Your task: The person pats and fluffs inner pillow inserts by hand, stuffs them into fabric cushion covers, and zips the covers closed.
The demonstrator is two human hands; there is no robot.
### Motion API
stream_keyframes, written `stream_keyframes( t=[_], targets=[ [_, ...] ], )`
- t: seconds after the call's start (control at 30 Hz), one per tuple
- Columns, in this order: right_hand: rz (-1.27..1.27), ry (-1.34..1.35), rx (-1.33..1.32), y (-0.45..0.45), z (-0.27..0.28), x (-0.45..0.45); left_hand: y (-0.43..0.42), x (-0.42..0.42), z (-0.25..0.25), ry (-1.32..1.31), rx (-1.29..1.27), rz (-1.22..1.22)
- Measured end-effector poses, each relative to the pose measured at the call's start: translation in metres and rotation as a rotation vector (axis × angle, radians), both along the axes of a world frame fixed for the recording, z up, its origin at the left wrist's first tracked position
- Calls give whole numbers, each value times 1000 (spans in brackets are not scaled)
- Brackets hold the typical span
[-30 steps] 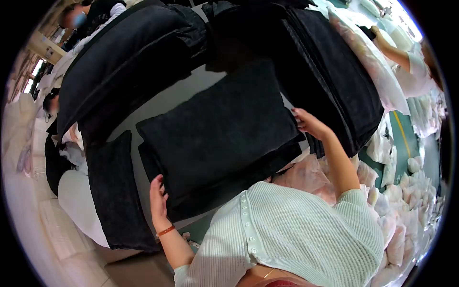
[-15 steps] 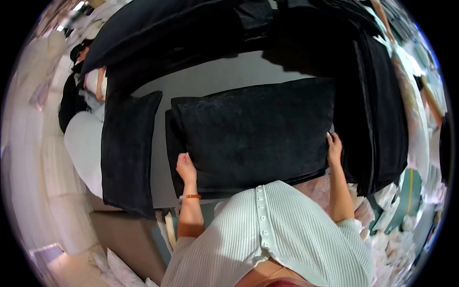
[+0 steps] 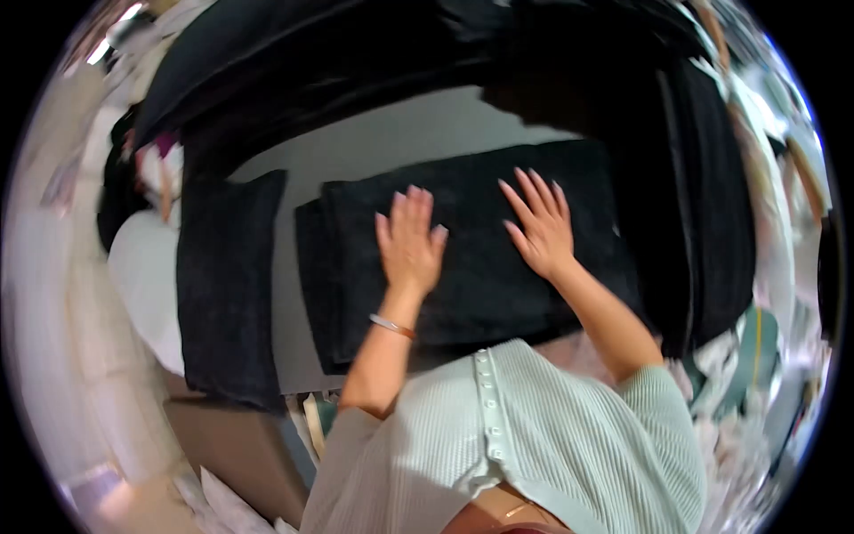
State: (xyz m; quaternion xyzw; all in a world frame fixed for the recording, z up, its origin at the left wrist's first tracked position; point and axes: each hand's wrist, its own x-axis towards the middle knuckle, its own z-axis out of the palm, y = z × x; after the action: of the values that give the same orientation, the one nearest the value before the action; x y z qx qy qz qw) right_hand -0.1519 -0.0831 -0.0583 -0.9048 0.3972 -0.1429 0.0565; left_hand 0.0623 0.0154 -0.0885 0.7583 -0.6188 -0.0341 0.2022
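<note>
One left hand (image 3: 412,254) and one right hand (image 3: 544,238), fingers spread, lie palm-down on the folded black cloth (image 3: 476,298), shifted inward from its side edges, neither now gripping.

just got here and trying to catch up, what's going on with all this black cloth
A person in a pale green ribbed top has the left hand and right hand spread open over a folded black cloth piece on a grey table surface. Neither hand has a grip on it. A separate narrow black cloth piece lies to the left, and larger black cloth is heaped at the right.
</note>
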Motion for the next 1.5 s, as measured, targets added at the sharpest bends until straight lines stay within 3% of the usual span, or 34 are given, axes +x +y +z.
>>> stream_keyframes(
  t=[0.1, 0.2, 0.23, 0.33, 0.4, 0.47, 0.5, 0.53, 0.6, 0.77, 0.8, 0.83, 0.9, 0.97, 1.03, 1.07, 1.13, 1.17, 1.27, 1.33, 1.4, 1.5],
  targets=[
    [63, -82, -32, -7, 2, -15, 4, 10, 13, -210, -77, -91],
    [33, -73, 59, 9, 11, -12, 9, 15, 43, 94, 144, -41],
    [83, -96, 46, 16, 26, -13, 11, 15, 54, 161, 29, -72],
    [176, -255, -50, 19, 81, -1, 3, -33, 139, -54, -377, -115],
    [115, -348, -116, 36, 116, -8, 14, -58, 153, -64, -512, -154],
    [9, -447, -171, 34, 111, -25, 1, -70, 117, -118, -326, -247],
    [-71, -387, -85, 21, 53, -28, -18, -71, 62, -275, -113, -218],
    [-140, -319, 3, 8, -12, -28, -32, -62, -11, -182, -87, -220],
    [-196, -381, -45, -7, -57, -21, -64, -66, -10, -294, -87, -206],
    [-151, -508, -37, -28, -44, -23, -71, -57, -10, -161, -92, -200],
    [-100, -566, 27, -27, -41, -26, -67, -55, -11, -139, -98, -205],
    [-81, -826, 24, -25, -23, -41, -63, -57, -10, -124, -111, -195],
    [-370, -785, -123, -16, -2, -89, -56, -57, -8, -120, -113, -191],
    [-761, -667, -40, -18, -30, -127, -54, -58, -5, -104, -110, -196],
    [-875, -715, 608, -31, -68, -158, -53, -60, -5, -123, -110, -192],
    [-827, -762, 727, -38, -89, -163, -55, -61, -6, -132, -107, -188],
    [-859, -1045, 563, -47, -126, -163, -59, -60, -12, -127, -139, -204],
    [-930, -1116, 616, -53, -141, -166, -55, -59, -14, -110, -159, -210],
    [-1027, -1168, 576, -58, -133, -161, -58, -65, -12, -139, -156, -197],
    [-898, -924, 338, -57, -123, -163, -57, -65, -9, -141, -159, -186],
    [-914, -690, 471, -55, -80, -169, -51, -66, -5, -147, -144, -191],
    [-572, -746, -51, -44, 13, -147, -52, -72, 13, -224, -30, -155]
  ],
)
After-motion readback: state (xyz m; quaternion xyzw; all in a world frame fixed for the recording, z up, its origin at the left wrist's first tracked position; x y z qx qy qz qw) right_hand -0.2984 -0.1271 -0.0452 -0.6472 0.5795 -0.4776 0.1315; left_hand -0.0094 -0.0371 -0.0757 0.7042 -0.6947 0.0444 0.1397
